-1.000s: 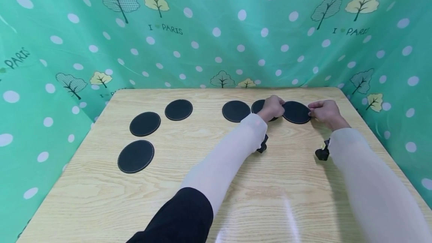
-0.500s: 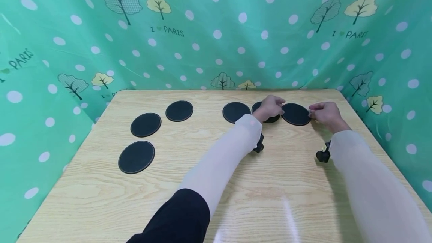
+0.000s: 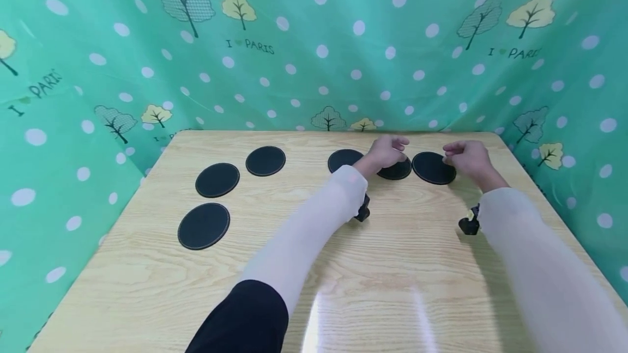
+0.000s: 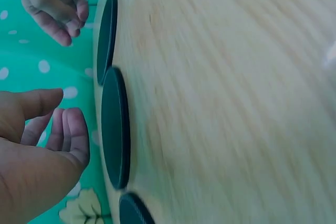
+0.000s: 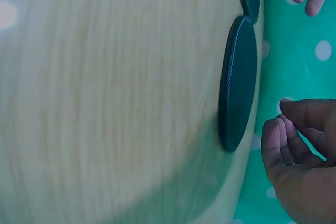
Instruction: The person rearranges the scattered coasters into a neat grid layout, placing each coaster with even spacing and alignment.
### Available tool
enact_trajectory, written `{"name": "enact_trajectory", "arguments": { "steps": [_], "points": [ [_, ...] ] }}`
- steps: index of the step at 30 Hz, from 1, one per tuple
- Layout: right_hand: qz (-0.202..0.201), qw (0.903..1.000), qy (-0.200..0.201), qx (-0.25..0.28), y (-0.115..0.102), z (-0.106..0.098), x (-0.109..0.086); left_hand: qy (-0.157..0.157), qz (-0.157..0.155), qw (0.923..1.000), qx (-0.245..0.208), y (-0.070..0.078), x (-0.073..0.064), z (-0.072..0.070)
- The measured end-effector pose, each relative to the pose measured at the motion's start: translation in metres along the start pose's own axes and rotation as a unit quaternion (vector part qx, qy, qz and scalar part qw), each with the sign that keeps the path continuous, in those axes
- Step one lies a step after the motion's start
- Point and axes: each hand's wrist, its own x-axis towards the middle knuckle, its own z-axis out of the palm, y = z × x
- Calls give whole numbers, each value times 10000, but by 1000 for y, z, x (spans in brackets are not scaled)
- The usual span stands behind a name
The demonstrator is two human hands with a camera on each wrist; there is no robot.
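Observation:
Three round black coasters with stitched edges lie in a row at the back right of the table: a right coaster [image 3: 434,168], a middle coaster [image 3: 396,171] and a left one [image 3: 345,159]. My left hand [image 3: 383,152] hovers above the middle coaster, partly hiding it. In the left wrist view its fingers are loosely bent, with a gap to the thumb and nothing held. Over the right coaster's outer edge is my right hand [image 3: 469,160]. The right wrist view shows its thumb [image 5: 304,111] and fingers loosely curved, apart from that coaster and holding nothing.
Three more black coasters lie on the left: one at the back [image 3: 265,160], one beside it [image 3: 217,180] and one nearer [image 3: 204,226]. A green dotted curtain [image 3: 294,42] hangs behind and beside the wooden table [image 3: 147,287].
My right hand has come off the edge of the right coaster. The left hand has drawn a little to the left, uncovering more of the middle coaster. The coasters keep their arrangement.

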Motion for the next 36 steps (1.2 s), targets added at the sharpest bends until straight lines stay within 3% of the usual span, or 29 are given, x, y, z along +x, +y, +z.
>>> {"name": "enact_trajectory", "arguments": {
  "steps": [9, 17, 26, 36],
  "points": [
    [-438, 9989, -144, 52, -27, 16, 3, -58, -27, 9999, 89, -17, -14, -51],
    [-569, 9973, -333, 321, -43, 36, 5, 274, -20, 9992, 296, -35, -23, -94],
    [-585, 9954, -620, 435, -71, 66, 6, 238, -309, 9984, 407, -49, -45, -146],
    [-865, 9905, -910, 565, -105, 101, 6, 579, -813, 9944, 342, -76, -75, -199]
  ]
}}
